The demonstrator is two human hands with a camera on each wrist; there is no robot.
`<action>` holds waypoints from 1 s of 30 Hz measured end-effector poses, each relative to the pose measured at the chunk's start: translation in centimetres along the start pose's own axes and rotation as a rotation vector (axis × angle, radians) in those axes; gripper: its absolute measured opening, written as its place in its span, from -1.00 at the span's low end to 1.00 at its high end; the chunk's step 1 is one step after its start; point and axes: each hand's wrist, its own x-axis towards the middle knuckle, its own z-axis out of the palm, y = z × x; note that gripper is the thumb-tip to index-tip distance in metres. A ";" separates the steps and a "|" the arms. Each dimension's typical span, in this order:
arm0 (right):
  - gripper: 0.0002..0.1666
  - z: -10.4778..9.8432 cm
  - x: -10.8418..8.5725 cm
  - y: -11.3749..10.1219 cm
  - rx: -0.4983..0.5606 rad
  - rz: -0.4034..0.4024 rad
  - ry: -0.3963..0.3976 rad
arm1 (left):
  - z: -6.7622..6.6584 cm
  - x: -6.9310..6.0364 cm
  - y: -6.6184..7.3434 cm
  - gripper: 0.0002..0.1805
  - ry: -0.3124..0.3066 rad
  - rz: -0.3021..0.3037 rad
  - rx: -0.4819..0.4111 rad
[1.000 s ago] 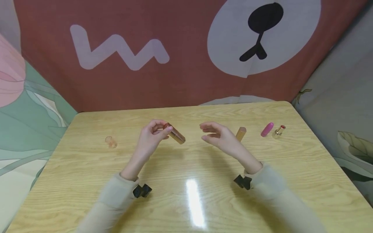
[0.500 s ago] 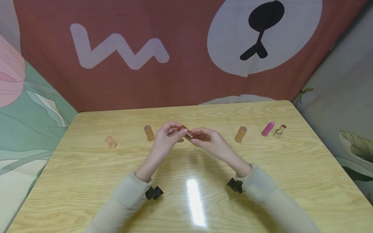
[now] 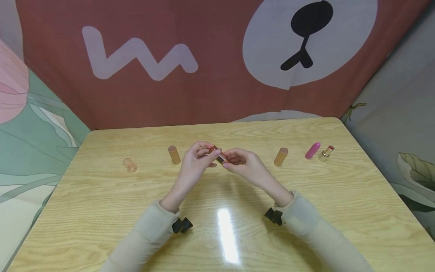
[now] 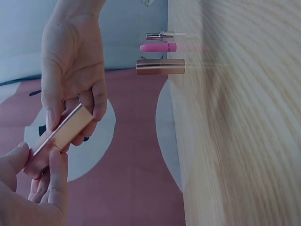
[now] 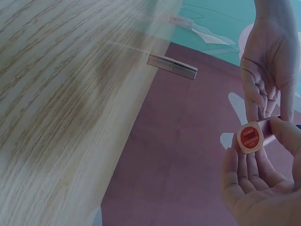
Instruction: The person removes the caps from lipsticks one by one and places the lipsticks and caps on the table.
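Both hands meet over the middle of the table around one rose-gold lipstick tube (image 3: 221, 159), which tilts down to the right. My left hand (image 3: 194, 161) pinches its upper end between thumb and fingers. The lower end is gripped by my right hand (image 3: 247, 166). In the left wrist view the tube (image 4: 68, 132) has a thin seam near its middle, with fingers of both hands on it. A round red label (image 5: 250, 137) shows on the tube's end in the right wrist view.
Rose-gold tubes stand left (image 3: 174, 155) and right (image 3: 281, 157) of the hands on the wooden table (image 3: 102, 211). Farther right are a pink tube (image 3: 312, 150) and an uncapped red lipstick (image 3: 327, 152). A small clear peach-tinted item (image 3: 130, 165) is at the left.
My left hand has moved right with the tube, uncovering the left standing tube. My right hand has closed in and taken hold of the tube's lower end.
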 end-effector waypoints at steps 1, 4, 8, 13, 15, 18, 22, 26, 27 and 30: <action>-0.65 0.0 0.0 0.1 -0.002 0.000 0.001 | 0.0 0.0 0.0 -0.73 0.005 0.000 -0.002; -0.65 0.0 0.1 0.2 -0.004 0.003 0.006 | 0.2 0.0 0.0 -0.74 0.026 0.003 -0.005; -0.67 0.0 0.1 0.3 0.003 0.024 0.011 | 0.4 -0.1 -0.1 -0.74 0.043 0.006 -0.003; -0.67 0.1 0.0 0.5 0.008 0.041 0.014 | 0.5 -0.2 -0.5 -0.74 0.057 -0.008 -0.005; -0.67 0.2 0.0 0.6 0.008 0.039 0.015 | 0.6 -0.2 -0.6 -0.74 0.063 -0.015 -0.008; -0.67 0.2 0.0 0.9 0.004 0.037 0.016 | 0.6 -0.2 -0.7 -0.75 0.069 -0.023 -0.008; -0.67 0.2 0.0 1.1 0.000 0.034 0.020 | 0.8 -0.2 -0.8 -0.76 0.077 -0.026 -0.015; -0.69 0.1 0.0 1.1 -0.002 0.036 0.027 | 0.9 -0.1 -0.9 -0.75 0.087 -0.013 -0.012; -0.70 0.1 0.1 1.1 -0.003 0.030 0.028 | 0.9 -0.1 -0.9 -0.75 0.088 -0.009 -0.011; -0.71 0.1 0.2 1.0 -0.004 0.025 0.030 | 0.9 0.0 -0.9 -0.75 0.094 -0.001 -0.010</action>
